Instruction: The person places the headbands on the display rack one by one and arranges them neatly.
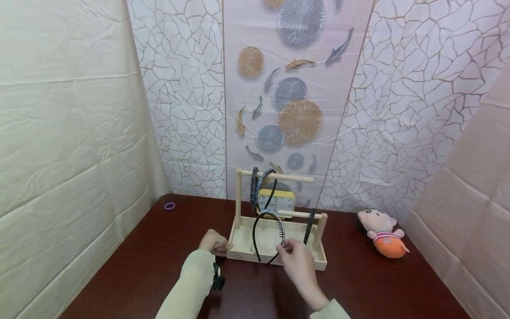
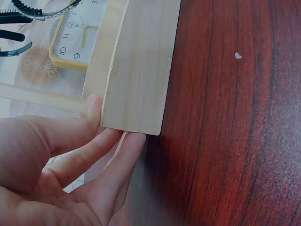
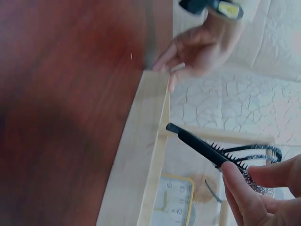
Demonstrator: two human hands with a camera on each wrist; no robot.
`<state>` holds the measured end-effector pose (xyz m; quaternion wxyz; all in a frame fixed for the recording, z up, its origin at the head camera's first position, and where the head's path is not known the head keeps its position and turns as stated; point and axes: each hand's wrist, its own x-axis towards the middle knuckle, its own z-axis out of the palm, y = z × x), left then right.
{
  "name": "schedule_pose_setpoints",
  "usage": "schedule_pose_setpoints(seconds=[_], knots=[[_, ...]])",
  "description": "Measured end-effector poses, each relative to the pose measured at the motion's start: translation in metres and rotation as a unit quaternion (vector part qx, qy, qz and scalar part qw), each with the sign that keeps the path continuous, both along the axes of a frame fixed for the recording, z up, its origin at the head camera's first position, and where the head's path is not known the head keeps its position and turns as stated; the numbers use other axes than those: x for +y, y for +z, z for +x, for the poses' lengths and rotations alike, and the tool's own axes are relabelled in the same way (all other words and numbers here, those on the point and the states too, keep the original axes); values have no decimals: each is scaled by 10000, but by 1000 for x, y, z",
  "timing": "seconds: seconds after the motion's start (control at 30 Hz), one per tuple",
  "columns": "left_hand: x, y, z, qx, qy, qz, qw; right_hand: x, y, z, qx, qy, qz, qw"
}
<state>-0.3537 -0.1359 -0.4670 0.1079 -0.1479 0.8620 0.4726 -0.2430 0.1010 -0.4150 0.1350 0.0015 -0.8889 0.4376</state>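
Note:
A wooden rack with a tray base and two bars stands on the table. My left hand grips its front left corner, thumb at the top edge and fingers against the end. In front of the tray, my right hand pinches a black toothed headband with a glittery section, its arch upward. The right wrist view shows thumb and fingers on the glittery part of this headband. Several headbands hang on the upper bar, and a dark headband on the lower bar.
A yellow-framed clock stands behind the rack. At the right lies a plush doll with an orange lower body. A purple ring lies at the table's far left. Patterned cloth hangs behind the table.

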Motion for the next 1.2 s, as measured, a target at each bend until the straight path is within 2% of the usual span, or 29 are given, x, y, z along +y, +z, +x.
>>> schedule_pose_setpoints(seconds=[0.13,0.2,0.4,0.47,0.57,0.9,1.2], knots=[[2,-3,0,-1,115,374,9992,1,-1,-13,203,-228,29,9995],[3,-5,0,4,116,374,9992,2,-2,-18,276,-267,-19,9993],[2,-3,3,15,-117,-613,9981,5,-10,-30,303,-384,-179,9986],[2,-2,4,32,-215,-845,9962,7,-13,-33,362,-451,-169,9982],[1,-1,4,48,-293,-944,9951,10,-16,-37,433,-561,-137,9974],[1,1,2,61,-262,-974,9949,18,-19,-43,638,-929,222,9934],[1,0,2,101,-214,-870,9959,21,-22,-44,798,-1013,363,9910]])
